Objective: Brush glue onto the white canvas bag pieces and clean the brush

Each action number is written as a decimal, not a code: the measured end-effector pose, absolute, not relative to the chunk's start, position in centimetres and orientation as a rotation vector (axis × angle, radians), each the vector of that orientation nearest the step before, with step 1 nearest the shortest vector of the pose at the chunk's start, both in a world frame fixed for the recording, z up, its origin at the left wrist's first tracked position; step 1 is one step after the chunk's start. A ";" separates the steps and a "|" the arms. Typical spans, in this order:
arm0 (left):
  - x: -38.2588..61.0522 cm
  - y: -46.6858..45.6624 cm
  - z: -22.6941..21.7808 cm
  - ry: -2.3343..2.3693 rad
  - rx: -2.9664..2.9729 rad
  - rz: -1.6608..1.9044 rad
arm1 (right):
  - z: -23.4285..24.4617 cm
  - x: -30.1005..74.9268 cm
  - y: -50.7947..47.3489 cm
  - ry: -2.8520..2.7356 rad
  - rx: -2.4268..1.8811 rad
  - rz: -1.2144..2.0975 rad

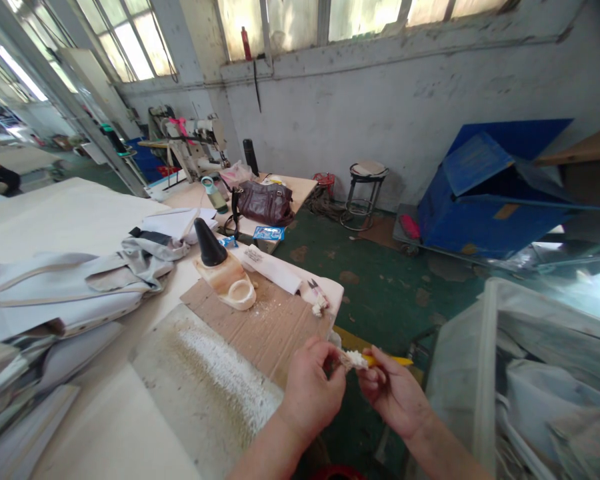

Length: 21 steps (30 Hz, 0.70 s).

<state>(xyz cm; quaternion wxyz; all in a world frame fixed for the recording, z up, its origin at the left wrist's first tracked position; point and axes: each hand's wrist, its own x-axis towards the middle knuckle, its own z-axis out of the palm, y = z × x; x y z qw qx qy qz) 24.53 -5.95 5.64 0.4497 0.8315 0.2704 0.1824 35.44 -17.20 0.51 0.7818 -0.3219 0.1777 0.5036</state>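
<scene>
My right hand (393, 392) is closed round a slim yellow stick (403, 361), whose pointed end sticks out to the right. A crumbly white clump (355, 360) covers the stick's other end. My left hand (314, 379) pinches at this clump with thumb and fingertips; what exactly lies between them is partly hidden. Both hands are held just off the table's front corner. Beyond them, small snips (316, 288) lie beside a little white lump (319, 307). A beige holder (230, 283) with a round ring and a black cone (209, 243) stands on brown cardboard (275, 327).
A board (180, 360) streaked with white residue lies on the table, with grey-white fabric pieces (65, 287) to its left. A large pale bin (485, 360) of fabric stands close on my right. Farther off are a brown bag (265, 202), a stool (365, 180) and a blue box (485, 200).
</scene>
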 end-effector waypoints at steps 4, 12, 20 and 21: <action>24.5 -5.9 5.5 0.689 2.105 0.448 | 0.4 35.4 -17.3 0.339 -0.717 1.086; 24.1 -6.4 6.2 0.653 2.509 0.511 | 1.0 35.0 -16.8 0.435 -0.741 1.058; 22.7 -2.1 5.1 0.771 2.594 0.757 | 0.7 37.6 -18.7 0.456 -0.665 1.030; 22.6 -1.5 4.9 0.828 2.495 0.753 | 0.6 38.1 -19.1 0.434 -0.651 1.026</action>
